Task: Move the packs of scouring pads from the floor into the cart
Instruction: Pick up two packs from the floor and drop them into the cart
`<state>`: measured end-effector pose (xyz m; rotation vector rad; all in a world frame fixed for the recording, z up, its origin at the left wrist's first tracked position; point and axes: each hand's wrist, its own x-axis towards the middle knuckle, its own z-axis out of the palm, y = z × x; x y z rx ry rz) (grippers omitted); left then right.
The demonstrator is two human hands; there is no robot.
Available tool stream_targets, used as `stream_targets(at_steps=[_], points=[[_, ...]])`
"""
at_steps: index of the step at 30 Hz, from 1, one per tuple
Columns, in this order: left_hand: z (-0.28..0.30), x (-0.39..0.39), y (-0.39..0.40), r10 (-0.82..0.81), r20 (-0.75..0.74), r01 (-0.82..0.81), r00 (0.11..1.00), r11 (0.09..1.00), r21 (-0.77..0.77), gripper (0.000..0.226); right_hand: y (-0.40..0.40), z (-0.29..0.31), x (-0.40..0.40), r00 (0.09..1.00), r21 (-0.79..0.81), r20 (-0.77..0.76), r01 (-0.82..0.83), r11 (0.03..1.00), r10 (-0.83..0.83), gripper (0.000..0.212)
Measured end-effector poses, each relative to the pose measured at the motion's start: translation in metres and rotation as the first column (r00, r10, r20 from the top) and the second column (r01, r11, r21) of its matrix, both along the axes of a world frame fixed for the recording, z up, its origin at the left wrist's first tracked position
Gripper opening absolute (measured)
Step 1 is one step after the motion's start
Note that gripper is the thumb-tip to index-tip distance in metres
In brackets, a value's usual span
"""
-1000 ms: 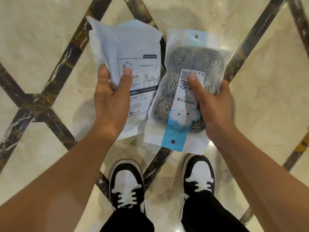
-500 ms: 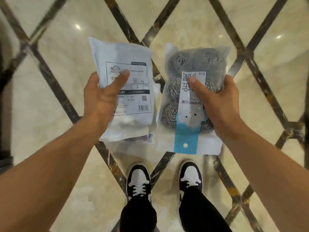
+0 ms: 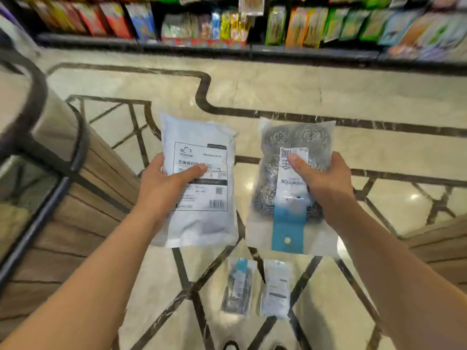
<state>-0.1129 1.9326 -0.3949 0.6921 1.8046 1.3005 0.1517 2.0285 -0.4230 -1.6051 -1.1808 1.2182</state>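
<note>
Hands hold one pack each, side by side and apart, lifted above the marble floor (image 3: 278, 92). Left hand (image 3: 161, 183) grips the left edge of a white pack (image 3: 199, 178) that shows its printed back, with a barcode low on the label; the thumb lies across the label and the fingers are hidden beneath. Right hand (image 3: 326, 178) grips the right edge of a clear pack (image 3: 293, 183) in which steel scouring pads show, its thumb pressed on the white label strip; a blue header with a hole points back toward the person. Both packs are upright in the view, a narrow gap of floor between them.

Below the held packs, two more packs lie on the floor near its near edge, just beside each other: a clear one with a blue strip (image 3: 237, 286) to the left and a white one (image 3: 275, 289) to the right, both blurred.

At the left edge stands the cart (image 3: 58, 173), with a dark frame and wood-grain side, beside the left forearm. Along the far edge of the floor runs a shelf (image 3: 252, 24) of bright packets, blurred.
</note>
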Motion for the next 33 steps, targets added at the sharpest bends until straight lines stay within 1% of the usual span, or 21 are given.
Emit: stream_targets(at_steps=[1,4,5,6,8,9,10,12,14,15,16,18,20,21,24,27,30,31,33], points=[[0.041,-0.004,-0.001,0.005,-0.01,-0.005,1.0,1.0,0.019,0.048,0.001,0.042,-0.008,1.0,0.036,-0.019,-0.006,0.999,0.006,0.085],[0.153,-0.015,-0.011,0.034,-0.026,-0.032,0.999,0.995,0.093,0.047,0.0,0.156,-0.022,0.999,0.161,-0.03,-0.02,0.987,0.025,0.07],[0.184,-0.019,-0.017,0.039,-0.035,-0.034,0.999,0.993,0.117,0.045,-0.001,0.189,-0.026,0.999,0.179,-0.033,-0.03,0.983,0.037,0.072],[0.213,-0.021,-0.023,0.046,-0.05,-0.038,0.998,0.99,0.137,0.044,-0.003,0.22,-0.029,0.998,0.193,-0.035,-0.048,0.98,0.055,0.08],[0.263,-0.027,-0.04,0.072,-0.065,-0.058,0.995,0.979,0.195,0.04,-0.006,0.272,-0.038,0.994,0.235,-0.045,-0.088,0.968,0.101,0.103],[0.284,-0.029,-0.048,0.084,-0.067,-0.067,0.994,0.973,0.22,0.039,-0.005,0.292,-0.042,0.988,0.259,-0.061,-0.121,0.958,0.141,0.11],[0.3,-0.032,-0.056,0.098,-0.069,-0.079,0.993,0.969,0.234,0.038,-0.006,0.309,-0.046,0.978,0.286,-0.081,-0.161,0.944,0.191,0.112],[0.325,-0.039,-0.076,0.138,-0.065,-0.117,0.988,0.957,0.264,0.041,-0.018,0.342,-0.057,0.957,0.341,-0.086,-0.234,0.911,0.278,0.102],[0.341,-0.046,-0.097,0.183,-0.045,-0.161,0.982,0.94,0.3,0.043,-0.028,0.361,-0.071,0.928,0.385,-0.075,-0.31,0.869,0.365,0.087],[0.347,-0.049,-0.11,0.204,-0.04,-0.182,0.978,0.934,0.308,0.041,-0.034,0.368,-0.079,0.914,0.392,-0.066,-0.346,0.852,0.401,0.084],[0.352,-0.051,-0.124,0.232,-0.034,-0.21,0.972,0.926,0.314,0.039,-0.04,0.371,-0.089,0.894,0.393,-0.065,-0.385,0.835,0.443,0.086],[0.36,-0.056,-0.157,0.313,-0.026,-0.288,0.949,0.901,0.323,0.036,-0.054,0.377,-0.112,0.851,0.382,-0.085,-0.452,0.806,0.518,0.096],[0.367,-0.062,-0.192,0.412,-0.021,-0.383,0.911,0.862,0.331,0.038,-0.068,0.375,-0.137,0.797,0.38,-0.098,-0.523,0.763,0.595,0.106],[0.369,-0.063,-0.211,0.453,-0.015,-0.423,0.892,0.844,0.33,0.039,-0.078,0.374,-0.15,0.764,0.376,-0.106,-0.562,0.737,0.637,0.107],[0.374,-0.062,-0.273,0.586,-0.005,-0.554,0.81,0.767,0.324,0.036,-0.11,0.371,-0.191,0.669,0.353,-0.112,-0.664,0.659,0.735,0.101],[0.378,-0.051,-0.335,0.697,0.004,-0.656,0.717,0.673,0.342,0.033,-0.151,0.367,-0.232,0.57,0.33,-0.118,-0.75,0.573,0.813,0.084],[0.38,-0.037,-0.398,0.795,0.01,-0.743,0.607,0.563,0.361,0.033,-0.207,0.369,-0.267,0.458,0.329,-0.106,-0.821,0.466,0.883,0.093],[0.381,-0.033,-0.418,0.822,0.009,-0.765,0.57,0.526,0.371,0.033,-0.228,0.371,-0.277,0.41,0.336,-0.103,-0.843,0.42,0.906,0.086],[0.383,-0.024,-0.461,0.862,0.002,-0.799,0.507,0.469,0.377,0.037,-0.275,0.374,-0.291,0.322,0.356,-0.092,-0.873,0.333,0.942,0.064]])
